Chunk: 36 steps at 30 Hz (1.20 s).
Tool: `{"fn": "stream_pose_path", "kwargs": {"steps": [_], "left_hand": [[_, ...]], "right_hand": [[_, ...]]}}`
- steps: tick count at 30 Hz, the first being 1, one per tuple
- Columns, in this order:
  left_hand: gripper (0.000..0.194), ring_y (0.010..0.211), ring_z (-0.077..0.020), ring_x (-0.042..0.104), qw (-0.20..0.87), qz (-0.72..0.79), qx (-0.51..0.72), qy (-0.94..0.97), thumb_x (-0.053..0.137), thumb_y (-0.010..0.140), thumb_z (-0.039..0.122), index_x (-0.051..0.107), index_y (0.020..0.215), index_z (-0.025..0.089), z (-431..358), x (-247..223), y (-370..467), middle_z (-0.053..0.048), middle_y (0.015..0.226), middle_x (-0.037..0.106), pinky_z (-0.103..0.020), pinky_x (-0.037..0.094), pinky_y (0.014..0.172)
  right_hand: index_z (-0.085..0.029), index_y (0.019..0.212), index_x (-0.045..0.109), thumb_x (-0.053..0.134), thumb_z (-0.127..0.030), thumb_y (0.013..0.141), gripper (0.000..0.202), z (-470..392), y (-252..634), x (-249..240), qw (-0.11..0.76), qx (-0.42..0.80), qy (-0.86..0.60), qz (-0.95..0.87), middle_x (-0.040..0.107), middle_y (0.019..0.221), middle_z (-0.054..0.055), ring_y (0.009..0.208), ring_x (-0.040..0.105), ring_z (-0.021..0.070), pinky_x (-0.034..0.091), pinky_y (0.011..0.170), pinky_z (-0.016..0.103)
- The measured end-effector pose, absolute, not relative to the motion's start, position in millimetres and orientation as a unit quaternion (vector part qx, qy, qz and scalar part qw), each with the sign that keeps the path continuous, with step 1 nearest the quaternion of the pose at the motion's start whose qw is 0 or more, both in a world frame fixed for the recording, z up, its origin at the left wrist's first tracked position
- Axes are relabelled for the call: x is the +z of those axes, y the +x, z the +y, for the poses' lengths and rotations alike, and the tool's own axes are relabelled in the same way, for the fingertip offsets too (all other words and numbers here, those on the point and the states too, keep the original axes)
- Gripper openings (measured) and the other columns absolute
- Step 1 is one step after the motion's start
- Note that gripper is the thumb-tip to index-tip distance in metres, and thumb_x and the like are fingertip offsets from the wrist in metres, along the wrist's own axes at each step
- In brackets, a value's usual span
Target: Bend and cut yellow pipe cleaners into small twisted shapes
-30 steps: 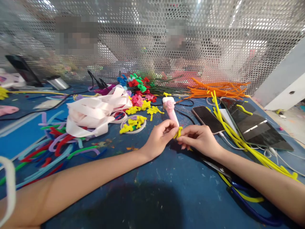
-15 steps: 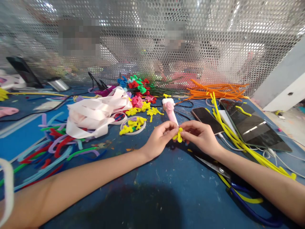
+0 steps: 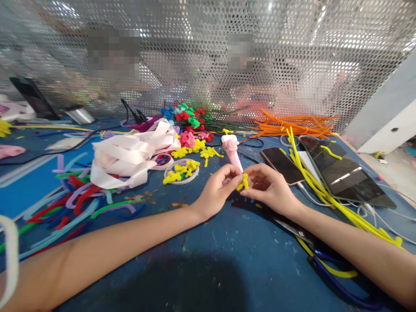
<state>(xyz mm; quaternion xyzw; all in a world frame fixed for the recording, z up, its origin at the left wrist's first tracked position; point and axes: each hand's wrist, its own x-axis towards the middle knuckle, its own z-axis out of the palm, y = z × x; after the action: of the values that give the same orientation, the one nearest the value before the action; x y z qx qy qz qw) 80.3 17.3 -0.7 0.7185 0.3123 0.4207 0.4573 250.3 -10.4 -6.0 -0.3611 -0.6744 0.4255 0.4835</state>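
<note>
Between my two hands is a small bent piece of yellow pipe cleaner [image 3: 243, 182], held over the middle of the table. My left hand [image 3: 221, 186] pinches it from the left with thumb and forefinger. From the right, my right hand [image 3: 271, 186] closes thumb and fingers around its other side. Just behind the fingertips stands a pink and white hand-held device [image 3: 232, 149], its lower end hidden by my hands. Scissors with blue handles [image 3: 344, 290] lie partly under my right forearm, beside a loose yellow pipe cleaner [image 3: 341, 273].
Left of my hands are a dish of yellow flower shapes [image 3: 182, 171], piled pale ribbon [image 3: 120, 160] and coloured pipe-cleaner pieces [image 3: 65, 208]. At right lie a phone [image 3: 282, 164], a tablet [image 3: 354, 173] and long yellow pipe cleaners [image 3: 325, 199]. Orange stems [image 3: 295, 125] lie before a perforated metal screen [image 3: 195, 56].
My right thumb and fingers have spread a little and shifted around the yellow piece, which has turned slightly. My left hand stays nearly in place.
</note>
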Motion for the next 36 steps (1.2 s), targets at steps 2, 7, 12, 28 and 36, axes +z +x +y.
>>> {"fn": "stream_pose_path", "kwargs": {"steps": [2, 7, 12, 28, 36], "left_hand": [[0.016, 0.069, -0.0108, 0.052, 0.442, 0.315, 0.415, 0.730, 0.051, 0.087, 0.032, 0.052, 0.083, 0.017, 16.8, -0.7, 79.9, 0.000, 0.077, 0.056, -0.021, 0.041, 0.064], [0.018, 0.072, -0.0126, 0.054, 0.425, 0.322, 0.401, 0.746, 0.050, 0.087, 0.034, 0.054, 0.083, 0.017, 16.6, 0.0, 79.3, -0.001, 0.079, 0.059, -0.022, 0.042, 0.066], [0.019, 0.072, -0.0127, 0.056, 0.433, 0.319, 0.399, 0.743, 0.054, 0.085, 0.035, 0.058, 0.082, 0.016, 18.2, -0.9, 79.0, -0.001, 0.079, 0.062, -0.022, 0.043, 0.067], [0.022, 0.058, -0.0085, 0.056, 0.710, 0.264, 0.385, 0.528, 0.071, 0.071, 0.030, 0.060, 0.081, 0.015, 26.3, -4.8, 82.5, 0.000, 0.069, 0.061, -0.021, 0.048, 0.057], [0.015, 0.058, -0.0067, 0.059, 0.754, 0.222, 0.361, 0.502, 0.069, 0.075, 0.024, 0.059, 0.081, 0.014, 28.0, -5.1, 82.7, 0.001, 0.071, 0.062, -0.017, 0.047, 0.055]], "right_hand": [[-0.020, 0.098, 0.053, 0.074, -0.030, 0.070, 0.037, -10.0, 249.8, -6.5, 0.485, 0.440, -0.361, -0.664, 0.060, 0.080, 0.000, 0.068, 0.057, 0.0096, 0.050, 0.058, 0.022], [-0.019, 0.097, 0.052, 0.072, -0.034, 0.070, 0.037, -9.6, 248.8, -8.1, 0.476, 0.456, -0.372, -0.653, 0.057, 0.073, -0.002, 0.061, 0.055, 0.0085, 0.049, 0.050, 0.019], [-0.019, 0.097, 0.053, 0.072, -0.036, 0.070, 0.038, -9.1, 250.0, -9.9, 0.469, 0.450, -0.382, -0.658, 0.056, 0.071, -0.003, 0.057, 0.053, 0.0080, 0.047, 0.047, 0.019], [-0.017, 0.094, 0.054, 0.053, -0.041, 0.086, 0.026, -6.5, 254.1, -3.3, 0.463, 0.473, -0.343, -0.667, 0.057, 0.072, -0.001, 0.059, 0.054, 0.0087, 0.047, 0.053, 0.021], [-0.018, 0.086, 0.054, 0.053, -0.028, 0.088, 0.010, -5.5, 255.6, -4.3, 0.453, 0.414, -0.367, -0.699, 0.055, 0.073, -0.002, 0.061, 0.051, 0.0067, 0.044, 0.056, 0.019]]}}
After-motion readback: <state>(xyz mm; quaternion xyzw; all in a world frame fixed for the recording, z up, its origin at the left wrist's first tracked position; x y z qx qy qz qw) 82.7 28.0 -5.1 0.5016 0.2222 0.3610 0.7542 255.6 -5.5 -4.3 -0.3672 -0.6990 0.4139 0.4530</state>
